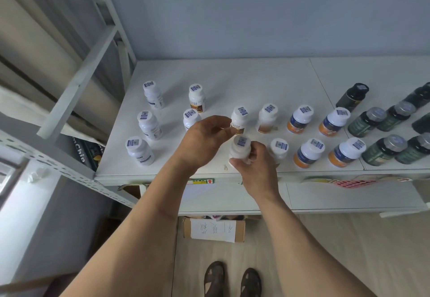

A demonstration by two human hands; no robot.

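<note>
My right hand (253,168) grips a white pill bottle (240,148) with a barcode sticker on its cap, near the front edge of the white table (232,80). My left hand (204,139) reaches over the table. Its curled thumb and fingers pinch the left side of a white bottle with a brown label (239,118), which stands upright in the back row. Another white bottle (190,117) is partly hidden behind my left hand.
Three white bottles (149,125) stand in a column at the left. Blue-and-orange bottles (309,151) and dark green bottles (381,150) fill the right side. A metal shelf frame (76,82) rises at the left. A cardboard box (214,228) sits under the table.
</note>
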